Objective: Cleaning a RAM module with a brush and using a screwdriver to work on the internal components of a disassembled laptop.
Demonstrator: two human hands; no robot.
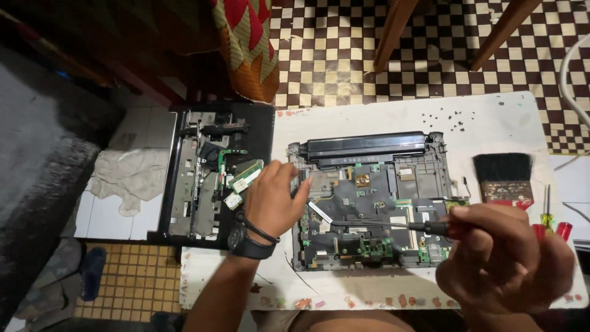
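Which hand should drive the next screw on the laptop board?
Right. The right hand already grips the screwdriver, its tip over the board. The left hand rests on the board's left edge, steadying it.

Checkered floor (332, 55), wooden chair legs (393, 31)

The laptop base (369, 203) is matt dark grey plastic, its circuit board dull with small shiny metal parts and green patches; the battery (367, 147) along its far edge is smoother black plastic with a faint sheen; the screwdriver (381, 225) has a thin dark metal shaft and a glossy red plastic handle; the bench (491, 123) is white, scuffed and chipped at the edges; the brush (504, 175) has coarse black bristles; the cloth (126, 175) looks soft, crumpled and off-white; the floor (332, 55) is glossy chequered tile.
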